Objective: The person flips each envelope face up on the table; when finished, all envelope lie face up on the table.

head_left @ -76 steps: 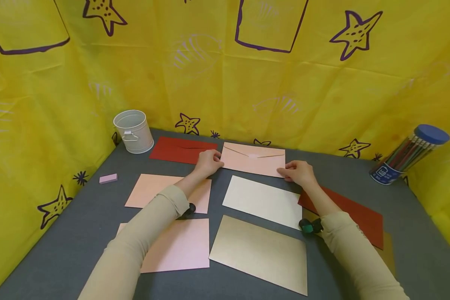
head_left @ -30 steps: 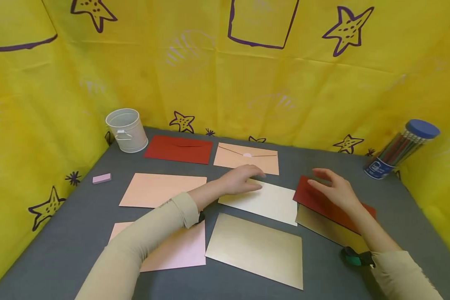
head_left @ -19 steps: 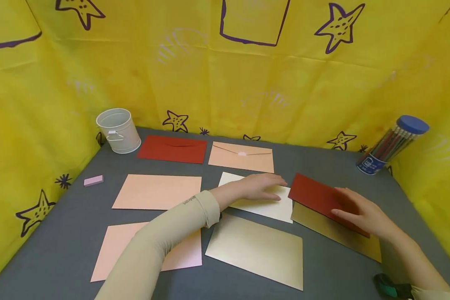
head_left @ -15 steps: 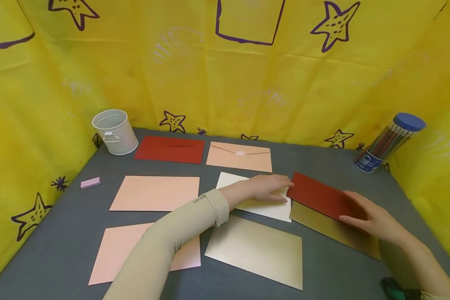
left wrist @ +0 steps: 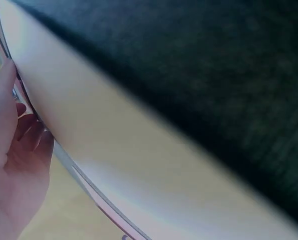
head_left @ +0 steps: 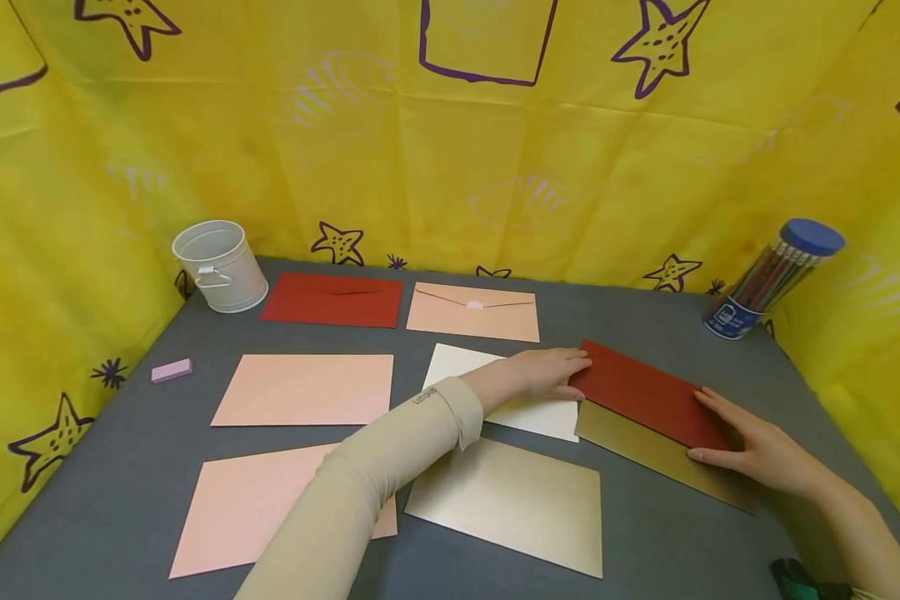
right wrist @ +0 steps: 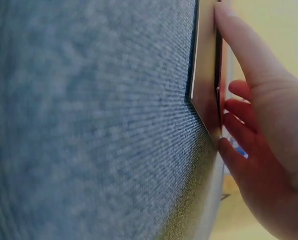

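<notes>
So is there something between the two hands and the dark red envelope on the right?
Nothing visible. The left hand touches the dark red envelope at its left end, and the right hand rests at its right end, above the gold envelope.

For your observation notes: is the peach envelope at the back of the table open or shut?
Shut. The peach envelope lies flat with its pointed flap folded down, a pale round sticker over the flap's tip.

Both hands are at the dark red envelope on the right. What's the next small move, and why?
Probably slide the dark red envelope off the gold envelope beneath it, toward the bare table beside the peach envelope. The left hand touches its near-left corner, the right hand its right end, and it overlaps the gold one.
</notes>
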Available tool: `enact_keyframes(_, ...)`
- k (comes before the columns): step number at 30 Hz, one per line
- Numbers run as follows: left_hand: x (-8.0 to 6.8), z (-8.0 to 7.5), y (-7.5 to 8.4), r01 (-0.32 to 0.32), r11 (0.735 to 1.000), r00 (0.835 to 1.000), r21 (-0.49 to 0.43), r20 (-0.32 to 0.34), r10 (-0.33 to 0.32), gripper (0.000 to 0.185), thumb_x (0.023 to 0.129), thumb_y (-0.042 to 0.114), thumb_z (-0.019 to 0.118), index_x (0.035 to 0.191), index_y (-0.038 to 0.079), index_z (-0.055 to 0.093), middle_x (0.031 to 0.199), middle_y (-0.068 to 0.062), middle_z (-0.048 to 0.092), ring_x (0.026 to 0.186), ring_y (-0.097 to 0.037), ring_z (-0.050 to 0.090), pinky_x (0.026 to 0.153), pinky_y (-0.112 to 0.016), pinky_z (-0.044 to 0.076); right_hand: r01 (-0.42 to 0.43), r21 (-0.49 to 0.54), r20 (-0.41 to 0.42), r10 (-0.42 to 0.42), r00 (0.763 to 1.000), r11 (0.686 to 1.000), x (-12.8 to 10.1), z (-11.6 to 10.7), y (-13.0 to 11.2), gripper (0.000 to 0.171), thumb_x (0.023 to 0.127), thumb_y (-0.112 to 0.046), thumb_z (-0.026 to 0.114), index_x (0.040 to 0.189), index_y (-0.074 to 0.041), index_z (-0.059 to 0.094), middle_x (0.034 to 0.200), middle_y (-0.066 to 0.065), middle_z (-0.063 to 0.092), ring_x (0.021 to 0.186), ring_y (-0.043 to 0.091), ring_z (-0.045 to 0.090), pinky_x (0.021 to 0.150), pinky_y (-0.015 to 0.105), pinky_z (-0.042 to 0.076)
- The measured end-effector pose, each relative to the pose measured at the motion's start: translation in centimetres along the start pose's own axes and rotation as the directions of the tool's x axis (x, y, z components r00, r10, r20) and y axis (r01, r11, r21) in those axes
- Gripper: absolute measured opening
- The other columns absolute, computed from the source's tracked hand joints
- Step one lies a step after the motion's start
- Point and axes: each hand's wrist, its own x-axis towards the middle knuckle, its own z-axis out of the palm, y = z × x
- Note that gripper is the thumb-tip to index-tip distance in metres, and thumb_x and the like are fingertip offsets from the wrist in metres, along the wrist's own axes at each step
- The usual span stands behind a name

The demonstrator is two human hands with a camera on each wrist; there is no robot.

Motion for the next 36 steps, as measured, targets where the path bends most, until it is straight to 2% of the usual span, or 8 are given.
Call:
enact_keyframes(8, 0.05, 0.26, 0.1, -0.04, 0.991, 0.999, 0.127, -0.028, 0.044, 0.059, 0.103, 0.045, 0.043, 0.152, 0.013, 0.035, 0.157, -0.003, 0.031, 0.144, -0.014, 0.026, 0.114, -0.021, 0.021, 0.0, -0.007, -0.001, 0.0, 1.0, 1.0, -0.03, -0.01, 0.0, 0.087, 0.089, -0.038, 0.071, 0.156, -0.013, 0.022, 0.156, 0.028, 0.019, 0.131, 0.06, 0.026, 0.092, 0.072, 0.028)
enact_keyframes(16, -0.02, 0.19, 0.52, -0.046, 0.971, 0.999, 0.234, -0.003, 0.048, 0.057, 0.105, 0.044, 0.037, 0.153, 0.013, 0.033, 0.158, -0.003, 0.029, 0.145, -0.015, 0.024, 0.114, -0.022, 0.021, -0.002, -0.02, 0.001, 0.002, 1.0, 1.0, 0.01, 0.01, 0.06, 0.084, 0.09, -0.04, 0.07, 0.156, -0.013, 0.024, 0.157, 0.026, 0.019, 0.132, 0.059, 0.027, 0.092, 0.072, 0.028)
enact_keyframes(21, -0.02, 0.19, 0.63, -0.039, 0.974, 0.999, 0.223, 0.017, 0.036, 0.057, 0.106, 0.044, 0.033, 0.154, 0.014, 0.031, 0.159, -0.002, 0.027, 0.146, -0.014, 0.021, 0.114, -0.021, 0.019, -0.002, -0.031, -0.007, 0.001, 1.0, 1.0, -0.06, 0.11, 0.12, 0.083, 0.09, -0.04, 0.069, 0.155, -0.013, 0.026, 0.156, 0.026, 0.021, 0.131, 0.059, 0.028, 0.091, 0.072, 0.029)
enact_keyframes(26, -0.03, 0.15, 0.6, -0.051, 0.976, 0.999, 0.214, -0.002, 0.053, 0.054, 0.107, 0.042, 0.032, 0.152, 0.014, 0.035, 0.157, -0.002, 0.031, 0.145, -0.014, 0.025, 0.114, -0.021, 0.019, 0.014, -0.073, -0.031, -0.016, 0.999, 0.997, -0.04, 0.16, 0.11, 0.081, 0.089, -0.039, 0.07, 0.153, -0.008, 0.031, 0.153, 0.028, 0.027, 0.127, 0.059, 0.034, 0.09, 0.07, 0.033)
enact_keyframes(30, 0.11, 0.15, 0.53, -0.078, 0.96, 0.996, 0.269, -0.031, 0.089, 0.051, 0.107, 0.04, 0.032, 0.15, 0.013, 0.04, 0.154, -0.002, 0.037, 0.142, -0.015, 0.031, 0.113, -0.022, 0.024, 0.066, -0.163, -0.101, -0.084, 0.991, 0.984, 0.08, 0.36, 0.28, 0.077, 0.086, -0.037, 0.075, 0.145, -0.001, 0.043, 0.145, 0.031, 0.039, 0.117, 0.057, 0.047, 0.087, 0.066, 0.041)
enact_keyframes(33, 0.24, 0.18, 0.45, -0.09, 0.948, 0.992, 0.305, -0.058, 0.113, 0.049, 0.107, 0.039, 0.033, 0.148, 0.012, 0.044, 0.15, -0.002, 0.043, 0.139, -0.015, 0.037, 0.111, -0.023, 0.028, 0.091, -0.22, -0.18, -0.132, 0.975, 0.971, 0.08, 0.62, 0.5, 0.072, 0.081, -0.036, 0.079, 0.137, 0.001, 0.053, 0.137, 0.03, 0.049, 0.106, 0.053, 0.057, 0.079, 0.059, 0.049)
enact_keyframes(36, 0.36, 0.11, 0.38, -0.109, 0.938, 0.983, 0.328, -0.107, 0.152, 0.044, 0.107, 0.036, 0.036, 0.141, 0.012, 0.052, 0.141, -0.002, 0.053, 0.131, -0.015, 0.047, 0.107, -0.023, 0.035, 0.096, -0.213, -0.251, -0.149, 0.957, 0.972, -0.07, 0.87, 0.75, 0.066, 0.079, -0.032, 0.082, 0.133, -0.002, 0.059, 0.131, 0.031, 0.054, 0.079, 0.033, 0.069, 0.064, 0.043, 0.053)
